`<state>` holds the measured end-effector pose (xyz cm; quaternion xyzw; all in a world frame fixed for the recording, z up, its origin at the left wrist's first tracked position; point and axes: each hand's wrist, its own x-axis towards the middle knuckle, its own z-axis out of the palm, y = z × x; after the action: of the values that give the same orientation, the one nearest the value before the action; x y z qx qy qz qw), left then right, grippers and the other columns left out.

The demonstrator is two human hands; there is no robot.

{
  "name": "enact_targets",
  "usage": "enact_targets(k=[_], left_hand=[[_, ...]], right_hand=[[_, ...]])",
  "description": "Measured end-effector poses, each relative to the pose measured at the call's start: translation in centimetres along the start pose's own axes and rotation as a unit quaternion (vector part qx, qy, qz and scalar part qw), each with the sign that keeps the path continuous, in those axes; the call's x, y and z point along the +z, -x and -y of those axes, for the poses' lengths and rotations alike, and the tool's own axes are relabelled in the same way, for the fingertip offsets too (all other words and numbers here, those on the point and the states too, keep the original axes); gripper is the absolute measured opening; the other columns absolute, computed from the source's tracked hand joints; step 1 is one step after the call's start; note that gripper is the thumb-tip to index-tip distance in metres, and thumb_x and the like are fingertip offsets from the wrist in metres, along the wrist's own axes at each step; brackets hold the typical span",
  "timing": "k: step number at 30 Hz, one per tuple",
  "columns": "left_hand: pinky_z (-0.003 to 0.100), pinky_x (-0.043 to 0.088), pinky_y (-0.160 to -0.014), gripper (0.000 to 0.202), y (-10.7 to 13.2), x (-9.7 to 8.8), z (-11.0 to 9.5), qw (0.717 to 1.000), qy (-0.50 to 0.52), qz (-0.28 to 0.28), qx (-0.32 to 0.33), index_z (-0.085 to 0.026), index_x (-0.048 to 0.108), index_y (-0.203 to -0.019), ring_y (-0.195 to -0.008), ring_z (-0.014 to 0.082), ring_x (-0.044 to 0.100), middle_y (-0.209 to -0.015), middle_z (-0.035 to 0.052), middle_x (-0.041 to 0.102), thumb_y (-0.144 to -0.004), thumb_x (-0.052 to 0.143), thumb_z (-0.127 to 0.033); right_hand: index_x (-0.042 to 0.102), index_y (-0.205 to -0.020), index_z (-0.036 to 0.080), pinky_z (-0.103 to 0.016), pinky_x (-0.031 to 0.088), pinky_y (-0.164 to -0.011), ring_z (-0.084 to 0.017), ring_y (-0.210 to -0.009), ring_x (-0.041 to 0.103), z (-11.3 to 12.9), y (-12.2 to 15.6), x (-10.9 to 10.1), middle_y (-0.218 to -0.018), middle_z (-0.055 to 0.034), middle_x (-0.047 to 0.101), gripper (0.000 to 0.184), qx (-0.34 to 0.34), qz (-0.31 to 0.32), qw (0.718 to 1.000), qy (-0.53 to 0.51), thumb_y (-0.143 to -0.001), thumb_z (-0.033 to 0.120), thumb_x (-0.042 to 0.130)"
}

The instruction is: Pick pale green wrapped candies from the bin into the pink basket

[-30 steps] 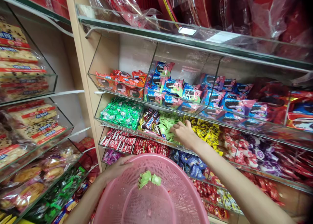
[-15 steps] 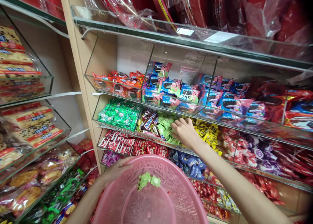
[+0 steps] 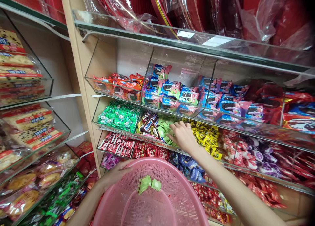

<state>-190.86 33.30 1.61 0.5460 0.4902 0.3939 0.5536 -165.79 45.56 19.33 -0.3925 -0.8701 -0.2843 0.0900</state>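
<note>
My right hand (image 3: 182, 134) reaches into a glass bin of light green wrapped sweets (image 3: 164, 130) on the second shelf. Its fingers curl down into the pile, and what they hold is hidden. My left hand (image 3: 117, 172) grips the far left rim of a round pink mesh basket (image 3: 177, 193) held below the shelves. A few light green sweets (image 3: 147, 184) lie inside the basket near its far side.
Snickers bars (image 3: 147, 123) and dark green sweets (image 3: 119, 114) fill the bins left of my hand, yellow sweets (image 3: 206, 135) the one to its right. Biscuit packs (image 3: 172, 91) sit on the shelf above. Glass bins of wrapped cakes (image 3: 31, 127) stand at left.
My right hand has shifted slightly left and lower within the light green sweets. The view has tilted a little. The basket and left hand have stayed in place.
</note>
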Motion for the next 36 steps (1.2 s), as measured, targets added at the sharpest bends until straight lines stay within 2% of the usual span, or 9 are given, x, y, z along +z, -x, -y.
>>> enact_targets(k=[3,7,10,13,17,22,30,33,36], left_hand=[[0.029,0.032,-0.103,0.052,0.1,0.1,-0.4,1.0,-0.003,-0.008,-0.007,-0.019,0.048,-0.128,-0.121,0.0204,0.044,-0.132,0.0049,0.047,-0.082,0.055,-0.043],[0.029,0.035,-0.102,0.052,0.5,0.2,-0.7,1.0,0.005,-0.012,-0.02,-0.02,0.048,-0.128,-0.12,0.0202,0.045,-0.132,0.0046,0.048,-0.082,0.054,-0.044],[0.029,0.036,-0.101,0.052,0.6,0.2,-0.5,1.0,0.017,-0.011,-0.018,-0.02,0.048,-0.128,-0.12,0.0202,0.046,-0.132,0.0045,0.048,-0.082,0.054,-0.043],[0.03,0.035,-0.102,0.054,0.5,0.1,-0.3,0.999,0.018,-0.017,-0.022,-0.019,0.047,-0.129,-0.119,0.0207,0.046,-0.131,0.0055,0.049,-0.081,0.055,-0.043],[0.032,0.036,-0.101,0.056,0.6,0.1,-0.3,0.999,0.028,-0.016,-0.029,-0.018,0.046,-0.129,-0.119,0.0219,0.047,-0.131,0.0066,0.049,-0.081,0.056,-0.044],[0.032,0.036,-0.101,0.056,0.7,0.0,-0.5,0.999,0.035,-0.016,-0.027,-0.019,0.049,-0.128,-0.118,0.0224,0.047,-0.13,0.0065,0.049,-0.079,0.057,-0.045],[0.032,0.037,-0.1,0.058,0.6,0.2,-0.5,0.998,0.052,-0.013,-0.031,-0.019,0.048,-0.129,-0.117,0.023,0.048,-0.129,0.0073,0.05,-0.078,0.058,-0.046],[0.032,0.037,-0.099,0.059,0.5,0.2,-0.4,0.998,0.056,-0.014,-0.03,-0.018,0.046,-0.13,-0.117,0.0228,0.048,-0.13,0.0081,0.05,-0.079,0.058,-0.046],[0.033,0.036,-0.101,0.059,0.5,0.1,-0.5,0.998,0.045,-0.019,-0.027,-0.018,0.047,-0.13,-0.118,0.023,0.047,-0.131,0.0082,0.048,-0.079,0.058,-0.046]], right_hand=[[0.057,-0.089,0.016,-0.033,0.026,-0.07,-0.023,-0.088,0.047,-0.1,-0.2,0.3,-0.088,-0.01,0.061,0.026,-0.033,0.011,0.999,-0.011,-0.09,0.037,0.042],[0.058,-0.098,0.018,-0.032,0.027,-0.069,-0.021,-0.088,0.046,-1.7,-0.4,0.3,-0.091,-0.0084,0.06,0.017,-0.111,0.014,0.994,-0.014,-0.09,0.021,0.043],[0.056,-0.11,0.021,-0.031,0.028,-0.071,-0.02,-0.089,0.047,-2.1,-0.4,0.5,-0.098,-0.0069,0.058,0.03,-0.176,0.024,0.984,-0.016,-0.086,0.009,0.044],[0.056,-0.112,0.022,-0.03,0.029,-0.073,-0.019,-0.092,0.047,-1.4,-0.5,0.8,-0.1,-0.0067,0.057,0.033,-0.211,0.041,0.976,-0.022,-0.085,0.006,0.045],[0.059,-0.101,0.019,-0.03,0.031,-0.074,-0.019,-0.092,0.048,-0.8,-0.8,1.0,-0.097,-0.007,0.057,0.022,-0.219,0.055,0.974,-0.008,-0.086,0.01,0.045],[0.059,-0.095,0.018,-0.03,0.032,-0.075,-0.019,-0.092,0.049,-1.6,-1.1,1.0,-0.093,-0.0071,0.058,0.016,-0.214,0.074,0.974,0.007,-0.086,0.013,0.047],[0.06,-0.099,0.017,-0.03,0.032,-0.074,-0.021,-0.093,0.049,-1.7,-1.7,0.4,-0.098,-0.0093,0.059,0.019,-0.18,0.106,0.978,0.012,-0.08,0.018,0.058],[0.06,-0.103,0.018,-0.031,0.032,-0.075,-0.022,-0.095,0.05,-1.5,-1.8,0.3,-0.1,-0.0085,0.059,0.027,-0.183,0.118,0.976,0.008,-0.077,0.022,0.064],[0.061,-0.103,0.018,-0.031,0.032,-0.075,-0.022,-0.096,0.05,-1.2,-1.9,0.3,-0.1,-0.0084,0.059,0.025,-0.192,0.113,0.975,0.017,-0.078,0.019,0.062]])
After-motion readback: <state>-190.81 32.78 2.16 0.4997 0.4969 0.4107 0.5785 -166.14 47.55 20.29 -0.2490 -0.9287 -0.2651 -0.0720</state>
